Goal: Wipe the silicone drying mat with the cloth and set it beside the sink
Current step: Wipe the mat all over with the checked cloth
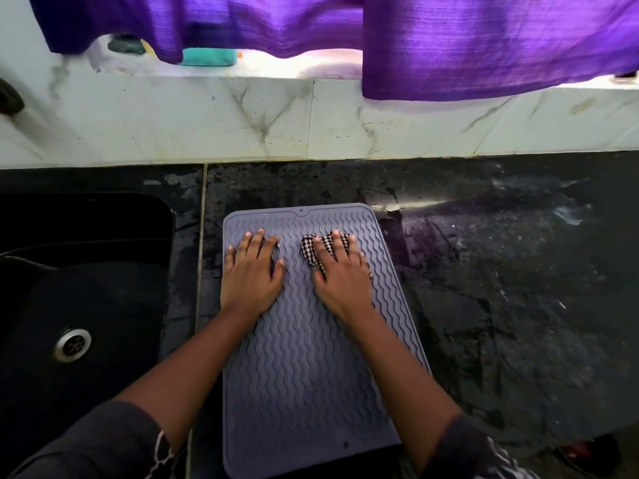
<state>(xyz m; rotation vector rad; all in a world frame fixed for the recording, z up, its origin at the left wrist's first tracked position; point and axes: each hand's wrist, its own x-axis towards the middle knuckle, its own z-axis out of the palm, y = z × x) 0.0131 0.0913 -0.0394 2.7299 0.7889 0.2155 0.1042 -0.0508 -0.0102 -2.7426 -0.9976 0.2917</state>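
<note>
A grey silicone drying mat [304,361] with wavy ridges lies flat on the dark countertop, just right of the sink. My left hand [250,273] rests flat on the mat's upper left, fingers spread, holding nothing. My right hand [340,274] presses a black-and-white checked cloth [313,252] onto the mat's upper right. Most of the cloth is hidden under the palm and fingers.
A black sink [79,288] with a metal drain [72,344] sits at the left. The dark wet countertop [501,271] stretches to the right. A marble-tiled backsplash [311,119] runs behind, under purple curtains [484,39]. A teal soap bar [207,57] lies on the sill.
</note>
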